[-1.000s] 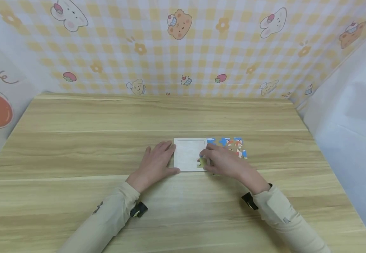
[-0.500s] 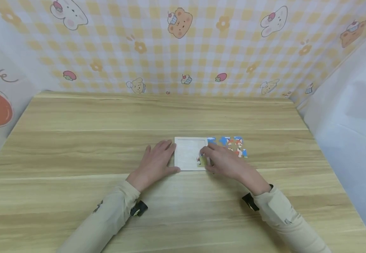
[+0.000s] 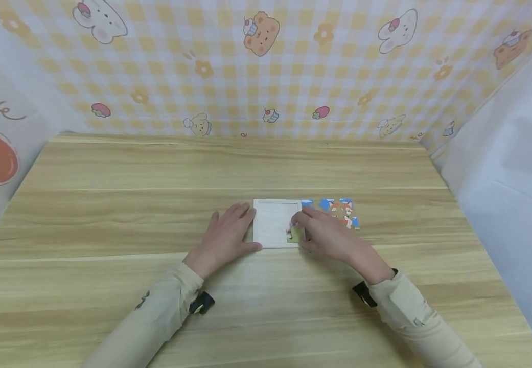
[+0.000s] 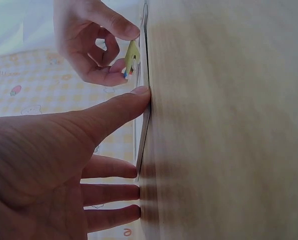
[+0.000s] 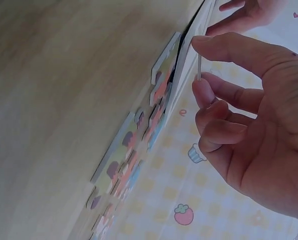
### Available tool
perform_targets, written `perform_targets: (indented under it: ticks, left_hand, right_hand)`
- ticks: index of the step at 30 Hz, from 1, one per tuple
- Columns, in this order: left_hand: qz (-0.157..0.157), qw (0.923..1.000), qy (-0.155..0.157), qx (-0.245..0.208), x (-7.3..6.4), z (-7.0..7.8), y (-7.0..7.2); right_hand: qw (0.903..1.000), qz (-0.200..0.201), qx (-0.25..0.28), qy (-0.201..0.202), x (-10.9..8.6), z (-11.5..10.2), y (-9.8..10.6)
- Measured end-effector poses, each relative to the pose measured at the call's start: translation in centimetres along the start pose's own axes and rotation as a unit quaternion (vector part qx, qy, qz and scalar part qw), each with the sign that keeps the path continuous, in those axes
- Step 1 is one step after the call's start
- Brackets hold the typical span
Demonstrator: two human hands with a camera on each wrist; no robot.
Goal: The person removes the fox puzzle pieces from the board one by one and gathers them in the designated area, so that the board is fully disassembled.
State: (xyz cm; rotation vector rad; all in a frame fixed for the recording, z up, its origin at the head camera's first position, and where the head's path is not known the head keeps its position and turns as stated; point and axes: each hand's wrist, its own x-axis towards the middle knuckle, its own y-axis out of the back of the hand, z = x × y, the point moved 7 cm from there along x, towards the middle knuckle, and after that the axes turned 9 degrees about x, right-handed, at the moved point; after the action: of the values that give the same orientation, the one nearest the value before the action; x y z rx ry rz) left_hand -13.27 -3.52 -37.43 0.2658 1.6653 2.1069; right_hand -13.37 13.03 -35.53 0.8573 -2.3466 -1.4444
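A shallow white puzzle tray (image 3: 270, 223) lies flat near the middle of the table. My left hand (image 3: 223, 236) rests at its left side, fingers extended against the edge and the thumb at the near left corner. Between thumb and fingertips, my right hand (image 3: 329, 236) pinches a yellow-green jigsaw piece (image 3: 296, 234) over the tray's near right corner. From the left wrist view, this piece (image 4: 132, 56) appears tilted, close over the tray. The right wrist view shows it edge-on, with the other right fingers curled inward.
Several loose jigsaw pieces (image 3: 347, 209) with fox and blue-sky prints lie right of the tray, partly hidden by the right hand. In the right wrist view, more pieces (image 5: 119, 150) lie along the table. A yellow checked cloth (image 3: 229, 76) hangs behind the wooden table (image 3: 155, 168).
The pinched jigsaw piece has shifted and turned slightly over the tray's near right corner, with small movements of the right fingers. The left hand and tray have stayed put.
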Motion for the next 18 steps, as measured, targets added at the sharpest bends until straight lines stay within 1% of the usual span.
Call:
perform_targets:
  ticks: [4, 11, 15, 18]
  left_hand:
    - [0.002, 1.0000, -0.002, 0.003, 0.0, 0.0, 0.0]
    - [0.000, 1.0000, -0.004, 0.002, 0.0, 0.0, 0.0]
    - [0.000, 1.0000, -0.007, 0.003, 0.0, 0.0, -0.1]
    - [-0.001, 0.9999, -0.008, 0.006, 0.0, -0.1, -0.1]
  right_hand:
    - [1.0000, 0.005, 0.004, -0.002, -0.2, 0.3, 0.3]
    - [0.9996, 0.024, -0.003, 0.015, -0.9, 1.1, 1.1]
    - [0.9991, 0.037, 0.009, 0.019, -1.7, 2.1, 1.7]
    - [0.9988, 0.042, 0.024, 0.009, -2.5, 3.1, 2.3]
